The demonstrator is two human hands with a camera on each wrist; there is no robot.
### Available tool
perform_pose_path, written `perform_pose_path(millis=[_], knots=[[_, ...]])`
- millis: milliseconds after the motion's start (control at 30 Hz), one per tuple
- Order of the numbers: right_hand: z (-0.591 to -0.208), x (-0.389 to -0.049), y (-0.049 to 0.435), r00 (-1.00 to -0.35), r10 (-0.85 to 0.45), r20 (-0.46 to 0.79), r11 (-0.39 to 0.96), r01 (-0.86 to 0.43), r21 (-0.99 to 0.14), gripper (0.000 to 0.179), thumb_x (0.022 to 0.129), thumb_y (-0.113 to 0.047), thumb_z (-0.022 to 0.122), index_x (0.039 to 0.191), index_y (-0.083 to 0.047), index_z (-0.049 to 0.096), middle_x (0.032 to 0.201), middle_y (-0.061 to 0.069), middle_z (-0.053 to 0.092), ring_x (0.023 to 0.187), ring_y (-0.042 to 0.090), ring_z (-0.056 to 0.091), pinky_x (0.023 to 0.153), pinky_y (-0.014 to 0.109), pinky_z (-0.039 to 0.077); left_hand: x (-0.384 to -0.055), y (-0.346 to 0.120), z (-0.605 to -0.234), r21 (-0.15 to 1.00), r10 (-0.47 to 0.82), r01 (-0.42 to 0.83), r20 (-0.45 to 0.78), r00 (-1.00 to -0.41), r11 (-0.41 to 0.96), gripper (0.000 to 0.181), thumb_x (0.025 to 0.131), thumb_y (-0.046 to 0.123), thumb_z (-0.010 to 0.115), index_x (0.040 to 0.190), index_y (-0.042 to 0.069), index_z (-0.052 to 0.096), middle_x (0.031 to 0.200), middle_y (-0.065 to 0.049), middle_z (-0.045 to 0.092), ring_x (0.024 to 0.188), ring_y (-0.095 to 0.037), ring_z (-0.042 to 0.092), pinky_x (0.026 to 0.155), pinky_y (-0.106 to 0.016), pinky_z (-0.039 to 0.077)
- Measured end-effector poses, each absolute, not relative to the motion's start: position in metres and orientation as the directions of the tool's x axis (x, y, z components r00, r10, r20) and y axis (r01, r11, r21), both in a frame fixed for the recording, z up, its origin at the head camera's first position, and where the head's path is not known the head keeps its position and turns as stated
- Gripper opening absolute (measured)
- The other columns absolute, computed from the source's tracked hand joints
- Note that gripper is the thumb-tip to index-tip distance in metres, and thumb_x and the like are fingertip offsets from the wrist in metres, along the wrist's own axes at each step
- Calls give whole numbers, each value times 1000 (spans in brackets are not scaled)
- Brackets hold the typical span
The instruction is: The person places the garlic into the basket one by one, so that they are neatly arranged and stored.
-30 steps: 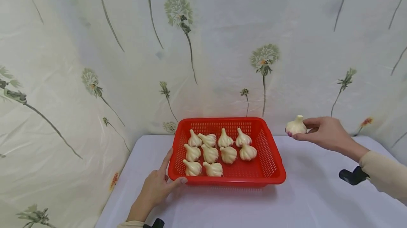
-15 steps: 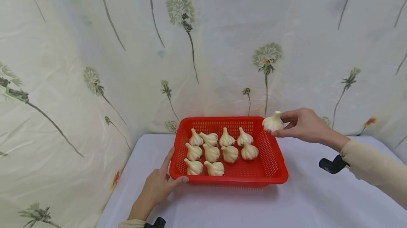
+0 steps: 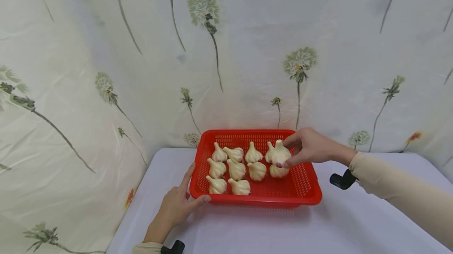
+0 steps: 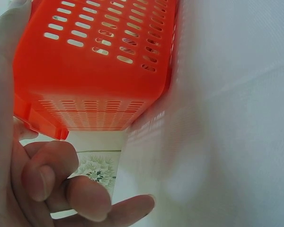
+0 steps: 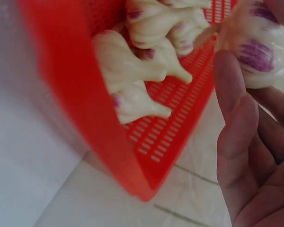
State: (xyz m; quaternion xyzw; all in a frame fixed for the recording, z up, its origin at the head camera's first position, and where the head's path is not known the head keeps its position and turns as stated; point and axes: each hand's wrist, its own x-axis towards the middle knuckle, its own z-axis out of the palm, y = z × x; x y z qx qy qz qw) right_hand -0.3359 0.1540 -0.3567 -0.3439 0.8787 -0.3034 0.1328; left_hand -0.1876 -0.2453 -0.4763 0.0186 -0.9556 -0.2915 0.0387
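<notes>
My right hand (image 3: 313,146) pinches a garlic bulb (image 3: 280,152) between thumb and fingers, neck up, over the back right part of a red plastic basket (image 3: 255,199). The held bulb (image 5: 260,52) shows purple streaks in the right wrist view. It partly covers two bulbs behind and below it in the head view. More garlic bulbs (image 3: 236,170) lie in rough rows in the basket. At the front left corner, my left hand (image 3: 175,207) rests with index finger along the left side and thumb on the front rim; its other fingers (image 4: 90,196) hang loosely bent beside the basket wall (image 4: 94,71).
The basket stands on a white-covered table (image 3: 240,230). Close behind the table hangs a pale curtain (image 3: 247,69) printed with dandelions, which also runs along the left side. Inside the basket, bare red floor (image 3: 276,189) shows at the front right.
My right hand has carried the garlic bulb leftward from beside the basket to over its right half, and lower in the last half second. My left hand stays at the corner.
</notes>
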Motion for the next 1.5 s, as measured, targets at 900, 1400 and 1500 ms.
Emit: perform_pose_path(millis=[900,1400,1500], knots=[[-396,-344,78,-515,-792,-328,607,-608,-512,41,67,-38,91,103,-31,73,92,-13,69,88,13,63,75,29,55,-190,-247,-477,562,-71,-28,55,-996,827,102,73,79,63,156,47,14,61,0,44,56,-14,37,47,-27,30],[-416,-346,68,-531,-758,-380,652,-588,-479,37,66,-44,90,98,-34,73,82,-10,69,76,10,60,69,29,53,-190,-247,-475,548,-48,6,84,-995,836,102,73,78,63,156,44,14,59,1,43,54,-12,35,47,-26,29],[-418,-345,67,-536,-754,-379,655,-578,-487,40,66,-44,89,102,-33,74,82,-12,69,76,10,61,70,28,54,-189,-248,-476,545,-42,16,92,-995,838,102,74,77,63,157,43,15,58,1,42,54,-12,35,46,-26,29]])
